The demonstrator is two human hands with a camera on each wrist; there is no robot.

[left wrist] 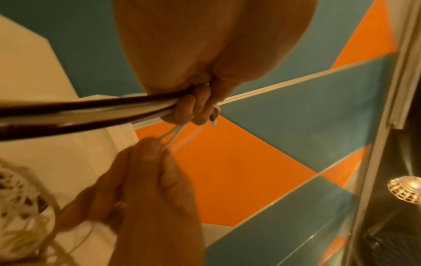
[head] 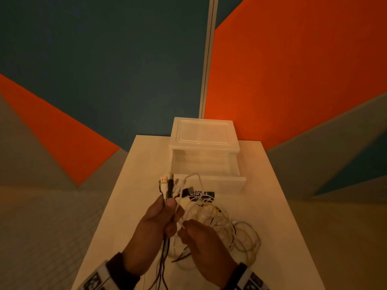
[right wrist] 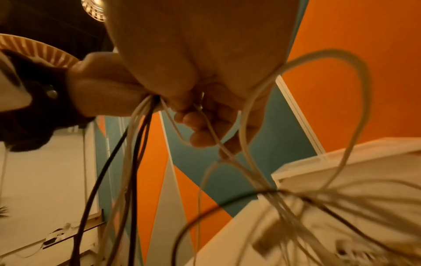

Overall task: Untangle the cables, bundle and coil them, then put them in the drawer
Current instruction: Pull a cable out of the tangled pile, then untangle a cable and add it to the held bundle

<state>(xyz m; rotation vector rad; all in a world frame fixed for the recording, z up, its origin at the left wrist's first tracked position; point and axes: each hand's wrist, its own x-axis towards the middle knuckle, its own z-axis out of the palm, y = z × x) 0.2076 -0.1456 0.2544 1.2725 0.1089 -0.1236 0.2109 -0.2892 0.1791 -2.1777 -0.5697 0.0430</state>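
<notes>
Office-like room: orange and teal wall panels (head: pixel 293 70) behind a white table (head: pixel 134 164)

White and black cables (head: pixel 222 225), translucent white drawer (head: pixel 206 166), orange-teal wall (head: pixel 293 70) (geometric)

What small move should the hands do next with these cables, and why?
Probably the right hand should draw its thin white cable clear of the tangle. The left hand already grips several gathered plug ends, and the drawer is open.
</notes>
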